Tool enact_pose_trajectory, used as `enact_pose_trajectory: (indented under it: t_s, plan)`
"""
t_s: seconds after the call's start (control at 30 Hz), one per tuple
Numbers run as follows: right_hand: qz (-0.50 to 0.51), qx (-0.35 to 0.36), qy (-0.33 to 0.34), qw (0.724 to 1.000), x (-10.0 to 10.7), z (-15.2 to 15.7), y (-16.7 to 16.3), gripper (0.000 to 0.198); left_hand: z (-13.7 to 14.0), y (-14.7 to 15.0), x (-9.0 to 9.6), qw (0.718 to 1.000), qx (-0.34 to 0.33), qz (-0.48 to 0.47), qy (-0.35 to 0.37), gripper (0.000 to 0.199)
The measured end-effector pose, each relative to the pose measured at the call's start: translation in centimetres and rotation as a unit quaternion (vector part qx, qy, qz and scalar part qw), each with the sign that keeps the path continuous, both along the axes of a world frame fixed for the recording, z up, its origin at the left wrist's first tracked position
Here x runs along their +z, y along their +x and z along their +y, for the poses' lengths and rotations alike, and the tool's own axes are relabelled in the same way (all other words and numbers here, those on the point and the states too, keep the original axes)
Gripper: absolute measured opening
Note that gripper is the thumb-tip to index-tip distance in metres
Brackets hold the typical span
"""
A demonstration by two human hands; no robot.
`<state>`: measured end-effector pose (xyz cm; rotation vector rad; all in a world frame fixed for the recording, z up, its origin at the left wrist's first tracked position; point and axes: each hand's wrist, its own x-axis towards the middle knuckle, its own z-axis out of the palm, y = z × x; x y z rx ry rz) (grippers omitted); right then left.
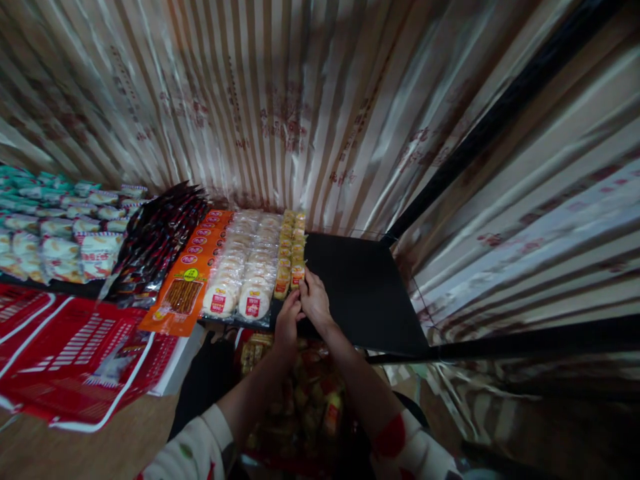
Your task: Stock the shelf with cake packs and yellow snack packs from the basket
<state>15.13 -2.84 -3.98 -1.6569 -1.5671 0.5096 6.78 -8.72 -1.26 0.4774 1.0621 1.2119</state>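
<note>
Yellow snack packets, seen from the head view in two narrow columns side by side on the black shelf; reaching from near the striped sheeting to the front edge, just right of the round white crackers in clear wrap. Right hand at the front end of the right-hand column, fingers bent and touching the frontmost packet; left hand just beside and nearer the body, fingers curled inward, close against the right; cannot tell, in such dim light and with so much overlap, whether pinching a packet or merely steadying.

Apparently a matter of squaring up the front of the column; best done with light, even pressure from the fingertips, straight toward the back, never sideways into the neighbouring column; with too hard a push, a real risk of a buckled row or crushed contents. Worth using the left hand as a stop at the front edge, against any slip over the side; worth matching the front line to the left-hand column, labels upward and facing alike.

Below the shelf edge, between the arms, loose yellow packets, similar in look; further left, an orange bag, then dark pouches and white-and-teal packets; all better left undisturbed, with elbows tucked in and clear of the red basket.
</note>
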Motion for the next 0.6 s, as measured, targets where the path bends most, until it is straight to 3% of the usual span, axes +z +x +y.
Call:
enact_pose_trajectory:
  t_s: [0.17, 0.33, 0.6]
  plan:
    - [-0.006, -0.013, -0.002, 1.0, -0.1, -0.1, -0.3, 0.044, -0.2, -0.2, 0.5, 1.0, -0.01, 0.021, 0.009, 0.037]
    - [0.078, -0.043, 0.033, 0.995, -0.4, -0.8, -0.3, 0.045, -0.6, -0.2, 0.7, 0.999, -0.011, 0.022, 0.022, 0.038]
    - [0.092, -0.035, 0.031, 0.995, 0.3, -0.9, -0.5, 0.029, -0.2, -0.1, 0.7, 1.0, -0.006, 0.007, 0.013, 0.035]
